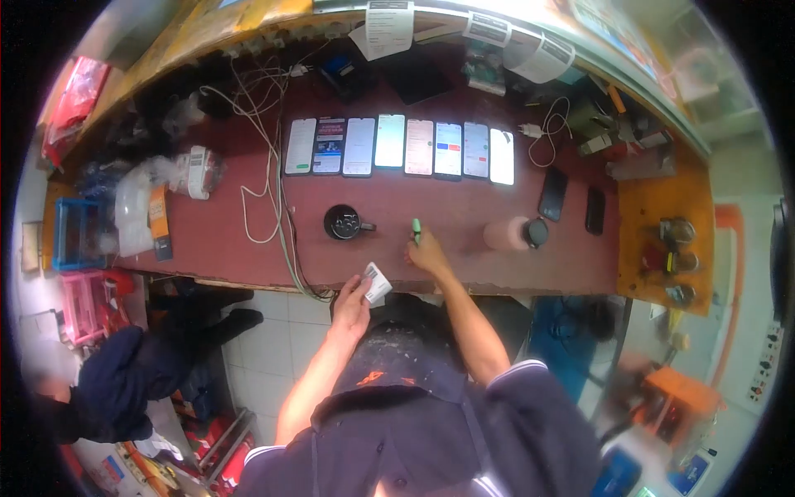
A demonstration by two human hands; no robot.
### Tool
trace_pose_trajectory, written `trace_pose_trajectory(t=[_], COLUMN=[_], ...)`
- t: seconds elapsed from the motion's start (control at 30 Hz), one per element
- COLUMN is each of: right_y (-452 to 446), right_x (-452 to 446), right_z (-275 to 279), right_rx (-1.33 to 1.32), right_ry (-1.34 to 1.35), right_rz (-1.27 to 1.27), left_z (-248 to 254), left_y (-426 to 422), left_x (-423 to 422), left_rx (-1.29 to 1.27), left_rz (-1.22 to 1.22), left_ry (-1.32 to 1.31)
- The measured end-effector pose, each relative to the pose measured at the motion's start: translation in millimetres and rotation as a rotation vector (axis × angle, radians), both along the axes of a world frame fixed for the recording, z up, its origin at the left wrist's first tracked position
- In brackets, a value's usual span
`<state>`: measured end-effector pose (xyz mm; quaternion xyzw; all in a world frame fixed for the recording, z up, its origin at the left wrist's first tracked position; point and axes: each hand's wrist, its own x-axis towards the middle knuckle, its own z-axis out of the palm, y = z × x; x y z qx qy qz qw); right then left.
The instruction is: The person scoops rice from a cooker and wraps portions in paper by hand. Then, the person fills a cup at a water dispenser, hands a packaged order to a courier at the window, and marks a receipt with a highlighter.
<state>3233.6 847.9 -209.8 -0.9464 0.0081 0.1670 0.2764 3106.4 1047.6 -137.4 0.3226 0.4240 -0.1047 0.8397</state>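
My left hand [353,307] is closed around a small white card-like piece with dark print [378,284], just off the table's front edge. Over the table, my right hand [426,253] grips a slim green object [416,227] that points up and away from me; its exact kind is too small to make out. A black mug [341,222] with its handle to the right stands left of my right hand. To the right of that hand lies a pink bottle with a dark lid [506,234]. Beyond both hands, several lit smartphones [420,147] lie in a row.
The reddish-brown table [397,267] holds two dark phones [552,195] at right. White cables [263,195] run across its left part to the front edge. Plastic-wrapped items [137,207] and a blue basket [76,234] crowd the left end. Another person [124,377] is at lower left.
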Motion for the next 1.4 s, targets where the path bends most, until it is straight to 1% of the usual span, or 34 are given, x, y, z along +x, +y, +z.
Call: trace_pose_trajectory(t=[0.07, 0.1, 0.17, 0.2, 0.27, 0.3, 0.33, 0.37, 0.4, 0.43, 0.47, 0.5, 0.53, 0.57, 0.6, 0.63, 0.67, 0.7, 0.73, 0.77, 0.8, 0.83, 0.87, 0.9, 0.93, 0.97, 1.0, 1.07, 1.1, 1.17, 1.2, 1.27, 1.4], right_y=[-5.7, -11.2, -16.6, -18.2, -18.6, -12.5, -16.7, -23.1, -27.5, -26.3, -26.2, -28.4, -32.6, -33.3, -36.2, -39.7, -39.8, -40.2, -37.7, -37.0, -38.1, -38.6, -38.2, -38.0, -38.9, -38.7, -46.1, -62.2, -63.7, -64.9, -65.1, -65.8, -66.4], right_x=[-9.0, -13.8, -30.7, -38.3, -51.3, -60.1, -69.2, -76.8, -81.7, -80.6, -81.3, -82.2, -82.7, -78.9, -76.3, -73.7, -68.6, -65.6, -62.1, -59.7, -58.3, -57.1, -55.6, -55.2, -56.1, -54.7, -53.7, -43.7, -38.4, -26.3, -21.0, -10.5, 13.9], right_z=[14.7, 26.7, 81.3, 94.6, 116.1, 127.6, 119.6, 108.6, 96.7, 112.1, 106.5, 96.0, 85.3, 73.9, 55.0, 33.4, 26.2, 20.1, 19.8, 21.8, 25.8, 30.6, 33.4, 27.3, 15.1, 12.9, 12.9, 35.0, 43.4, 50.8, 45.1, 31.8, 34.0], right_rx=[0.771, 0.767, 1.128, 1.125, 0.854, 0.778, 0.777, 0.758, 0.741, 0.763, 0.758, 0.789, 0.813, 0.766, 0.749, 0.663, 0.578, 0.567, 0.464, 0.365, 0.364, 0.309, 0.256, 0.257, 0.261, 0.262, 0.259, 0.593, 0.592, 0.461, 0.46, 0.317, 0.234], right_ry=[0.291, 0.3, 0.612, 0.632, 0.543, 0.308, 0.318, 0.309, 0.299, 0.465, 0.47, 0.407, 0.338, 0.255, 0.251, 0.114, -0.02, -0.022, -0.022, -0.022, -0.026, -0.002, 0.023, 0.022, -0.121, -0.264, -0.262, 0.101, 0.104, 0.108, 0.112, -0.134, -0.045], right_rz=[-0.368, -0.351, -0.384, -0.372, -0.196, -0.145, -0.138, -0.155, -0.17, -0.332, -0.329, -0.425, -0.524, -0.562, -0.578, -0.526, -0.472, -0.486, -0.445, -0.402, -0.409, -0.394, -0.377, -0.382, -0.479, -0.573, -0.575, -0.558, -0.562, -0.497, -0.501, -0.363, -0.355], left_z=[19.8, 29.6, 28.7, 20.6, 7.5, 3.6, 1.4, -0.7, -3.2, -5.7, -10.8, -21.4, -34.8, -48.1, -56.2, -53.2, -45.1, -38.9, -42.6, -47.4, -51.7, -54.6, -57.2, -59.8, -51.2, -34.8, -25.8, -27.8, -29.0, -31.4, -32.9, -36.1, -38.6], left_y=[-13.2, -18.5, -27.4, -32.9, -44.6, -50.8, -56.9, -61.3, -64.7, -68.7, -72.5, -76.0, -77.1, -75.7, -75.7, -74.8, -70.7, -67.3, -65.4, -62.6, -60.3, -59.5, -58.7, -57.2, -54.2, -50.9, -48.4, -41.5, -39.8, -41.0, -42.1, -44.9, -49.0], left_x=[6.7, 12.6, 15.6, 15.8, 21.5, 27.2, 34.6, 41.8, 51.0, 61.2, 70.9, 81.1, 93.6, 104.2, 109.9, 113.2, 117.2, 117.9, 114.0, 111.3, 111.2, 110.5, 108.4, 106.3, 106.0, 107.1, 107.2, 107.9, 108.6, 108.5, 108.6, 108.7, 110.9], left_rx=[-0.049, -0.076, -0.104, -0.099, -0.05, -0.047, 0.008, 0.066, 0.073, 0.181, 0.282, 0.322, 0.307, 0.454, 0.597, 0.577, 1.016, 1.465, 1.452, 1.439, 1.429, 1.429, 1.491, 1.553, 1.552, 1.57, 1.585, 1.576, 1.57, 1.576, 1.585, 1.586, 1.585], left_rz=[0.011, -0.023, -0.058, -0.038, -0.045, -0.035, -0.074, -0.11, -0.097, -0.146, -0.199, -0.249, -0.25, -0.421, -0.595, -0.605, -0.713, -0.799, -0.806, -0.939, -1.071, -1.075, -1.113, -1.151, -1.155, -1.218, -1.281, -1.303, -1.322, -1.321, -1.314, -1.315, -1.301], left_ry=[-0.041, -0.022, -0.01, -0.001, -0.102, -0.096, -0.139, -0.18, -0.174, -0.207, -0.24, -0.266, -0.266, -0.376, -0.491, -0.495, -0.639, -0.777, -0.783, -0.789, -0.796, -0.802, -0.806, -0.809, -0.811, -0.796, -0.78, -0.806, -0.831, -0.821, -0.811, -0.789, -0.721])
